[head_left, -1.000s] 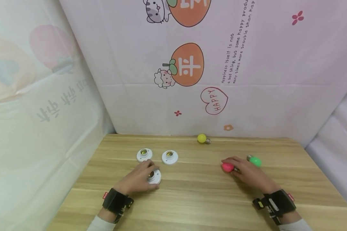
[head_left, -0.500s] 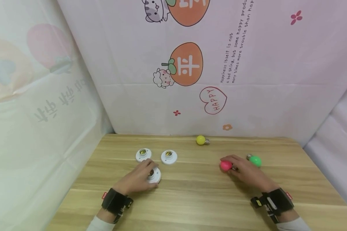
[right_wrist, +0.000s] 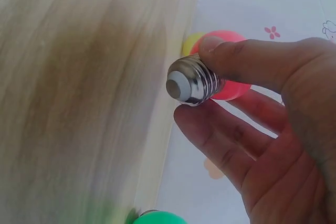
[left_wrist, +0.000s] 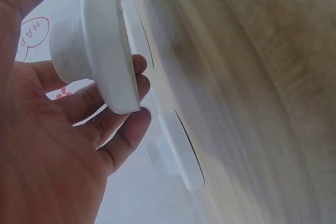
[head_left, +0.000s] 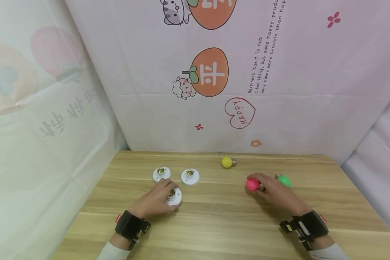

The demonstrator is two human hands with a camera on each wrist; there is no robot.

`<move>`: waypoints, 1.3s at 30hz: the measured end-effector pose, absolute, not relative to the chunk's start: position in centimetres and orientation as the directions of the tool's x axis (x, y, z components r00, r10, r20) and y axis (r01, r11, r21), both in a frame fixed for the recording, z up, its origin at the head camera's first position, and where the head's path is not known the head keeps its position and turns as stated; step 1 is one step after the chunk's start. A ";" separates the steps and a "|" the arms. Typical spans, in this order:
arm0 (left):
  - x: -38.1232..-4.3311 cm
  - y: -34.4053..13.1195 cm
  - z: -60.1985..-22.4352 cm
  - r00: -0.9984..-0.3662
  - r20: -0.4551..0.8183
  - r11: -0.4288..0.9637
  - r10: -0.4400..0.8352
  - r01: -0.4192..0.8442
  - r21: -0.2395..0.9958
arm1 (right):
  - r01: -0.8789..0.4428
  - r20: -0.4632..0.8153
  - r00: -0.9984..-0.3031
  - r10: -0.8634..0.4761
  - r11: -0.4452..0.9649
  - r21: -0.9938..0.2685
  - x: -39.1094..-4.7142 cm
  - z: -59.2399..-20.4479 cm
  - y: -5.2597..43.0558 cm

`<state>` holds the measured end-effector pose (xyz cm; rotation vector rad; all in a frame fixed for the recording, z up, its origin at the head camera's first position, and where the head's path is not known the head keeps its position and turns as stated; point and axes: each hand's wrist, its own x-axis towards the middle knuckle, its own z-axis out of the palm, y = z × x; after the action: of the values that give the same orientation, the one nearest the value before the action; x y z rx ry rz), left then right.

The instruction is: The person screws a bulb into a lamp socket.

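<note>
In the head view my left hand (head_left: 156, 200) grips a round white lamp socket (head_left: 174, 197) by its base, thumb on the near side and fingers on the far side. The left wrist view has this socket (left_wrist: 105, 45) edge-on, tilted near the wooden surface. On the right, my right hand (head_left: 276, 193) pinches a red light bulb (head_left: 252, 184) between thumb and fingers. Its silver screw base (right_wrist: 191, 81) points toward the camera in the right wrist view. A green bulb (head_left: 284, 181) lies just beyond that hand.
Two more white sockets, one at left (head_left: 161, 174) and one beside it (head_left: 190, 176), stand beyond my left hand with their openings up. A yellow bulb (head_left: 227, 162) lies near the back of the wooden table (head_left: 214, 231). A printed cloth (head_left: 156, 119) hangs behind it.
My right hand has moved slightly left and away from me with the red bulb. The yellow bulb has rolled a little nearer, and the green one has shifted slightly left. My left hand keeps its grip.
</note>
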<state>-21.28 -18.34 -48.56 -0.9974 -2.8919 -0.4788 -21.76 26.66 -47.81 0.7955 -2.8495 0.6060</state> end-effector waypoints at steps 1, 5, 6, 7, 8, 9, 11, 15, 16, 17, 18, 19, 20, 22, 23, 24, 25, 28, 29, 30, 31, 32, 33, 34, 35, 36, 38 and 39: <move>-21.3 -18.3 -48.5 -0.788 0.147 0.741 0.598 0.614 0.272 | -0.516 0.215 -0.857 -0.469 0.781 -0.351 -21.7 -47.7 26.6; -21.2 -18.3 -48.3 -0.784 0.155 0.737 0.601 0.619 0.271 | -0.504 0.203 -0.864 -0.461 0.783 -0.365 -21.7 -47.4 26.3; -21.2 -18.3 -48.3 -0.785 0.154 0.738 0.599 0.617 0.274 | -0.503 0.203 -0.865 -0.460 0.784 -0.365 -21.7 -47.4 26.2; -21.2 -18.3 -48.3 -0.787 0.151 0.738 0.598 0.614 0.279 | -0.500 0.203 -0.866 -0.458 0.784 -0.368 -21.7 -47.3 26.2; -21.2 -18.3 -48.3 -0.790 0.146 0.739 0.596 0.610 0.286 | -0.499 0.203 -0.867 -0.455 0.785 -0.369 -21.7 -47.3 26.1; -21.2 -18.3 -48.2 -0.792 0.142 0.738 0.593 0.606 0.296 | -0.498 0.203 -0.867 -0.455 0.784 -0.369 -21.7 -47.2 26.1; -21.2 -18.3 -48.2 -0.796 0.136 0.735 0.590 0.599 0.318 | -0.496 0.202 -0.868 -0.454 0.786 -0.369 -21.7 -47.1 26.0; -21.2 -18.3 -48.0 -0.801 0.133 0.728 0.583 0.588 0.351 | -0.505 0.199 -0.863 -0.464 0.784 -0.361 -21.7 -47.0 26.0; -21.2 -18.3 -48.0 -0.804 0.134 0.730 0.580 0.585 0.353 | -0.508 0.201 -0.861 -0.467 0.784 -0.356 -21.7 -47.0 26.0; -21.2 -18.3 -48.0 -0.806 0.134 0.732 0.577 0.583 0.351 | -0.515 0.204 -0.857 -0.472 0.782 -0.352 -21.7 -47.0 25.9; -21.2 -18.3 -47.9 -0.807 0.135 0.735 0.575 0.582 0.348 | -0.522 0.209 -0.853 -0.478 0.780 -0.346 -21.7 -46.9 25.9; -21.2 -18.2 -47.9 -0.807 0.139 0.736 0.574 0.583 0.344 | -0.530 0.214 -0.848 -0.485 0.777 -0.341 -21.7 -46.9 25.9; -21.2 -18.2 -47.8 -0.807 0.142 0.738 0.573 0.584 0.339 | -0.537 0.220 -0.843 -0.490 0.774 -0.336 -21.7 -46.9 25.9; -21.2 -18.1 -47.8 -0.807 0.148 0.741 0.571 0.585 0.330 | -0.556 0.234 -0.831 -0.504 0.766 -0.322 -21.7 -46.9 25.9; -21.2 -18.0 -47.7 -0.808 0.150 0.742 0.570 0.584 0.329 | -0.564 0.240 -0.825 -0.511 0.763 -0.315 -21.7 -46.9 25.9; -21.2 -18.0 -47.7 -0.810 0.151 0.743 0.567 0.582 0.331 | -0.572 0.245 -0.820 -0.518 0.760 -0.308 -21.7 -46.8 25.8; -21.1 -18.0 -47.7 -0.813 0.149 0.745 0.563 0.577 0.334 | -0.578 0.248 -0.816 -0.523 0.759 -0.302 -21.7 -46.8 25.8; -21.1 -17.9 -47.6 -0.824 0.140 0.751 0.549 0.560 0.350 | -0.589 0.260 -0.807 -0.530 0.756 -0.287 -21.6 -46.8 25.7; -21.0 -17.9 -47.6 -0.826 0.140 0.751 0.546 0.557 0.355 | -0.592 0.264 -0.805 -0.532 0.754 -0.285 -21.6 -46.8 25.7; -21.0 -17.9 -47.6 -0.828 0.139 0.752 0.543 0.554 0.358 | -0.596 0.270 -0.801 -0.534 0.753 -0.280 -21.6 -46.7 25.7; -21.0 -17.9 -47.5 -0.829 0.138 0.753 0.542 0.552 0.358 | -0.600 0.277 -0.798 -0.535 0.750 -0.278 -21.6 -46.7 25.7; -21.1 -17.9 -47.5 -0.828 0.141 0.752 0.543 0.554 0.357 | -0.606 0.285 -0.793 -0.539 0.746 -0.275 -21.6 -46.7 25.6; -21.1 -17.9 -47.4 -0.827 0.143 0.752 0.544 0.556 0.354 | -0.611 0.290 -0.789 -0.542 0.742 -0.274 -21.6 -46.6 25.6; -21.1 -17.8 -47.4 -0.826 0.142 0.752 0.545 0.557 0.353 | -0.617 0.295 -0.784 -0.546 0.738 -0.274 -21.5 -46.6 25.6; -21.1 -17.8 -47.3 -0.824 0.144 0.751 0.547 0.560 0.351 | -0.623 0.304 -0.779 -0.548 0.734 -0.273 -21.5 -46.6 25.5; -21.1 -17.8 -47.3 -0.821 0.148 0.749 0.551 0.565 0.347 | -0.628 0.311 -0.775 -0.551 0.729 -0.273 -21.6 -46.6 25.5; -21.2 -17.7 -47.1 -0.815 0.159 0.744 0.558 0.576 0.339 | -0.637 0.323 -0.767 -0.554 0.718 -0.280 -21.6 -46.6 25.5; -21.2 -17.7 -47.1 -0.813 0.163 0.744 0.560 0.579 0.334 | -0.640 0.328 -0.765 -0.555 0.716 -0.281 -21.6 -46.6 25.4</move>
<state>-21.20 -17.72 -47.10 -0.9426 -2.8847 -0.5797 -21.60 25.45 -46.64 0.9538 -2.7012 0.5632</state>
